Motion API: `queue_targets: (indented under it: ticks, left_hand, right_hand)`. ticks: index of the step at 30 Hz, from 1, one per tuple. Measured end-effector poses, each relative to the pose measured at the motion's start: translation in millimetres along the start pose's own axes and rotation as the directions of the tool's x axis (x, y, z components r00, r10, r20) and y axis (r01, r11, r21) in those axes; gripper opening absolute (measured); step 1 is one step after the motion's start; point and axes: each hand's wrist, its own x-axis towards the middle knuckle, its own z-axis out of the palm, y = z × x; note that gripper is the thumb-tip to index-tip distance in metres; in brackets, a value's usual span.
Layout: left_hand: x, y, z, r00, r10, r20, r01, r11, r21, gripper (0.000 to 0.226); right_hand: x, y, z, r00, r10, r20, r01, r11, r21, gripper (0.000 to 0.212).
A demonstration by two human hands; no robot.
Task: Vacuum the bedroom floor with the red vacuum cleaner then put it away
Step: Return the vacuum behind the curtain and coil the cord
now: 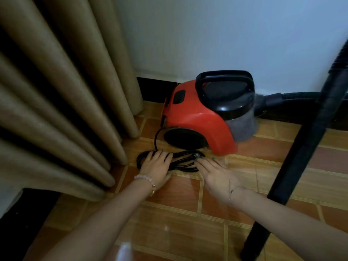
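The red vacuum cleaner [199,117] stands on the tiled floor against the wall, its black handle on top and a grey dust bin at its right. Its black power cord [180,162] lies coiled on the floor in front of it, with the plug [196,155] on the coil. My left hand [156,166] rests flat on the left part of the coil, fingers straight. My right hand [212,172] lies flat beside the coil's right end, fingertips near the plug. The black hose [293,97] leaves the vacuum's right side.
Beige curtains [62,102] hang in heavy folds at the left, reaching the floor close to the cord. A black vacuum tube [305,147] slants across the right side from top right down to the floor. A dark skirting runs along the white wall [226,34].
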Motion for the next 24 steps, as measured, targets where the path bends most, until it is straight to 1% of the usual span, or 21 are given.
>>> queue_targets:
  ticks: [2,4,5,6,7,8,9,10,11,12,13,14,15,16,17,18,19,20,21,22,24]
  left_hand:
    - [-4,0,-13,0.99,0.078,-0.119,-0.077,0.997,0.016,0.065]
    - [-5,-2,-25,0.957,0.143,-0.254,-0.137,0.99,0.042,0.057]
    - [-4,-3,-30,0.934,0.157,-0.32,-0.152,0.988,0.04,0.053]
    - [-3,-5,-36,0.912,0.165,-0.376,-0.161,0.986,0.044,0.048]
    - [-2,-6,-43,0.89,0.177,-0.421,-0.17,0.984,0.056,0.044]
    - [-1,-7,-51,0.866,0.188,-0.463,-0.175,0.982,0.071,0.039]
    - [0,-7,-57,0.85,0.192,-0.49,-0.175,0.981,0.082,0.036]
    - [1,-6,-64,0.846,0.19,-0.499,-0.169,0.982,0.087,0.037]
    - [2,-5,-69,0.85,0.191,-0.492,-0.169,0.982,0.09,0.04]
    - [2,-3,-73,0.854,0.194,-0.483,-0.172,0.981,0.089,0.043]
    - [3,-2,-76,0.857,0.199,-0.475,-0.178,0.98,0.089,0.044]
    - [4,-1,-78,0.861,0.209,-0.464,-0.187,0.978,0.094,0.044]
    - [4,0,-79,0.865,0.218,-0.452,-0.195,0.976,0.096,0.044]
    - [5,0,-81,0.87,0.224,-0.439,-0.205,0.974,0.092,0.044]
    - [6,1,-83,0.875,0.227,-0.428,-0.212,0.974,0.084,0.044]
    - [8,2,-87,0.881,0.228,-0.415,-0.217,0.973,0.075,0.044]
    - [9,2,-92,0.887,0.227,-0.403,-0.218,0.974,0.069,0.043]
    - [13,2,-98,0.887,0.226,-0.402,-0.217,0.974,0.068,0.041]
    - [17,0,-105,0.885,0.223,-0.409,-0.213,0.974,0.072,0.039]
    - [22,-1,-113,0.877,0.221,-0.426,-0.207,0.975,0.08,0.034]
    - [35,-4,-133,0.856,0.219,-0.468,-0.196,0.976,0.097,0.025]
  right_hand:
    - [-9,2,-19,1.0,-0.007,-0.017,0.008,0.999,0.042,0.068]
    - [-19,3,-54,0.997,0.004,-0.079,0.004,0.995,0.104,0.047]
    - [-24,6,-77,0.99,0.027,-0.142,-0.011,0.994,0.112,0.033]
    - [-29,10,-99,0.974,0.072,-0.217,-0.048,0.992,0.113,0.026]
    - [-34,16,-121,0.94,0.145,-0.309,-0.111,0.986,0.126,0.024]
    - [-40,24,-142,0.882,0.245,-0.404,-0.198,0.968,0.153,0.024]
    - [-45,32,-160,0.789,0.354,-0.502,-0.301,0.935,0.187,0.025]
    - [-49,42,-172,0.669,0.458,-0.586,-0.406,0.885,0.229,0.03]
    - [-52,51,-182,0.545,0.559,-0.625,-0.495,0.816,0.298,0.04]
    - [-54,60,-188,0.438,0.677,-0.592,-0.552,0.722,0.418,0.053]
    - [-54,68,-191,0.365,0.805,-0.468,-0.562,0.591,0.579,0.065]
    - [-53,75,-194,0.332,0.903,-0.272,-0.532,0.417,0.737,0.072]
    - [-50,82,-196,0.337,0.94,-0.048,-0.476,0.214,0.853,0.072]
    - [-47,88,-196,0.376,0.916,0.142,-0.412,0.028,0.911,0.064]
    - [-44,95,-194,0.424,0.865,0.269,-0.369,-0.107,0.923,0.051]
    - [-42,101,-190,0.462,0.82,0.338,-0.35,-0.181,0.919,0.038]
    - [-40,104,-186,0.492,0.787,0.372,-0.335,-0.223,0.915,0.028]
    - [-36,106,-181,0.506,0.774,0.382,-0.319,-0.243,0.916,0.021]
    - [-33,107,-177,0.498,0.784,0.371,-0.306,-0.241,0.921,0.014]
    - [-30,107,-175,0.466,0.819,0.335,-0.292,-0.215,0.932,0.011]
    - [-28,108,-175,0.378,0.901,0.213,-0.224,-0.134,0.965,0.019]
